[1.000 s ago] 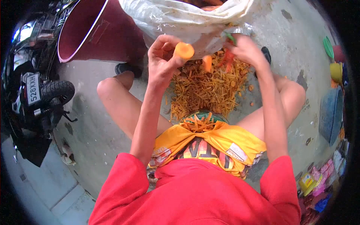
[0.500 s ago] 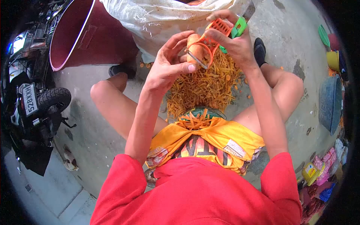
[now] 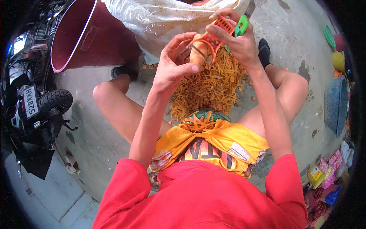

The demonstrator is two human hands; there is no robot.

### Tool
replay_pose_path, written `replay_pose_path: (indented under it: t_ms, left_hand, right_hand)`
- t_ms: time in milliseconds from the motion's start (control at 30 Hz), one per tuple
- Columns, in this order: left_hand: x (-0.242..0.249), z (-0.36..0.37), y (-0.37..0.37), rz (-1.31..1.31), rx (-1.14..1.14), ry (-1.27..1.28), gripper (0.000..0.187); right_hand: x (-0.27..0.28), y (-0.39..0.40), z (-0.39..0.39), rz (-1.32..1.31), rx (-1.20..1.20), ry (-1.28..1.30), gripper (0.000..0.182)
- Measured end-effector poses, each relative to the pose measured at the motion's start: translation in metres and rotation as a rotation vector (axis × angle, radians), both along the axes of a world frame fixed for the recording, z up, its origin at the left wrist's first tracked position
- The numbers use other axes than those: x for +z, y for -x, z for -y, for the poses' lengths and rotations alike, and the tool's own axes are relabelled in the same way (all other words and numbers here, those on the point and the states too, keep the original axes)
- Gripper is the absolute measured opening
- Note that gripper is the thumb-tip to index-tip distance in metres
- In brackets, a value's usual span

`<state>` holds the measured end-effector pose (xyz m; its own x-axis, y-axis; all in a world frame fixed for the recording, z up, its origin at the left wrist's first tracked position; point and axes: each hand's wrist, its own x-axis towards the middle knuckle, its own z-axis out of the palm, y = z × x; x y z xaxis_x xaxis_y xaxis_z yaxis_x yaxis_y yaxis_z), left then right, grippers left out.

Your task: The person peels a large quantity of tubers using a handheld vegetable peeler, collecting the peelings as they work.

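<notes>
My left hand [image 3: 170,65] is closed around the lower side of a peeled-looking carrot [image 3: 198,57], thumb below and fingers behind it. My right hand [image 3: 241,45] grips an orange plastic peeler [image 3: 223,25], whose blade lies across the carrot. A knife with a green handle [image 3: 241,25] is tucked in the same right hand, its blade pointing up and away. Beneath both hands spreads a heap of carrot peelings [image 3: 207,87] with a few round slices. More peelings rest on a green container [image 3: 218,115] between my legs.
A white woven sack [image 3: 167,17] stands just ahead, beside a large dark red tub [image 3: 99,45]. On the left is a parked motorcycle [image 3: 47,103]. A blue-grey basin [image 3: 335,107] and a yellow container [image 3: 315,175] are at the right.
The peeler has shifted slightly up along the carrot, and its blade sits higher. My left hand has moved a little to the right. The knife stays in my right hand.
</notes>
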<state>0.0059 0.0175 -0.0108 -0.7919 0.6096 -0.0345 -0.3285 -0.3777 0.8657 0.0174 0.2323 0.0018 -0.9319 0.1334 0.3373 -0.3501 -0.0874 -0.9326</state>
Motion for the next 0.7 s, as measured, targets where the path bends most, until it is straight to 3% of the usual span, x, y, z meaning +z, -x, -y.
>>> replay_pose_path:
  t_ms: [100, 333, 433, 567, 667, 700]
  left_hand:
    - [0.003, 0.001, -0.002, -0.013, 0.01, 0.006, 0.092]
    - [0.002, 0.002, 0.001, -0.119, -0.008, 0.075, 0.096]
    - [0.001, 0.006, 0.003, -0.08, -0.061, -0.031, 0.093]
    - [-0.003, -0.006, -0.003, 0.043, 0.056, -0.169, 0.096]
    - [-0.008, -0.007, -0.002, 0.003, 0.05, -0.106, 0.095]
    - [-0.005, -0.007, -0.007, 0.027, 0.068, -0.143, 0.094]
  right_hand:
    - [0.009, -0.008, 0.0, -0.061, 0.022, -0.174, 0.033]
    - [0.008, -0.007, 0.001, -0.117, 0.007, -0.205, 0.031]
    - [0.011, 0.009, -0.019, -0.12, -0.177, -0.299, 0.026]
    - [0.013, 0.008, -0.023, -0.163, -0.182, -0.346, 0.025]
    - [0.019, -0.008, -0.002, -0.207, -0.108, -0.323, 0.024]
    - [0.02, -0.007, -0.008, -0.087, -0.1, -0.245, 0.027]
